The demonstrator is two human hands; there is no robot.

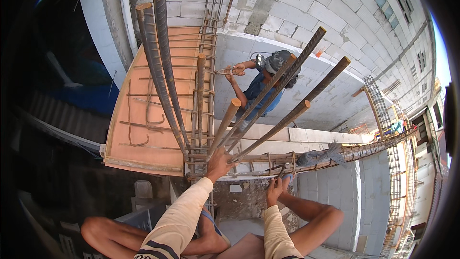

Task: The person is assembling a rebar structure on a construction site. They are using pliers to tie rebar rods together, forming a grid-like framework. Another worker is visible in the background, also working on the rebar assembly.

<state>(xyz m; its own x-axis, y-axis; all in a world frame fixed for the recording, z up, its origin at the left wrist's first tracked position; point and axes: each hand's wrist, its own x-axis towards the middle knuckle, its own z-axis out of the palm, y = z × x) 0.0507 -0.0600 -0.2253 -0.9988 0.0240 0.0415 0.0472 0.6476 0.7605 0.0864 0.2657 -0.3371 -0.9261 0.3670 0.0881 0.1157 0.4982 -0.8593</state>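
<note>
Thick upright rebars point(168, 67) rise in a cluster ahead of me, their cut ends rusty. My left hand point(220, 163) is at the foot of the cluster, its fingers curled against a rebar point(230, 115); part of the grip is hidden. Lower and to the right, my right hand point(273, 192) is closed on a dark hand tool with thin handles point(282, 170), which looks like pincers. The tool's tip lies close to the tied beam cage point(256, 162), where a stirrup point(269, 163) stands up. My bent legs are on either side of my arms.
Bent steel bars lie over an orange plywood deck point(125, 136) at the left. Beyond the cage, a co-worker point(261, 91) in blue holds pliers point(224, 71) at the bars. A bundle of tie wire point(321, 157) rests on the beam at right. Below me is rubble-strewn ground point(239, 199).
</note>
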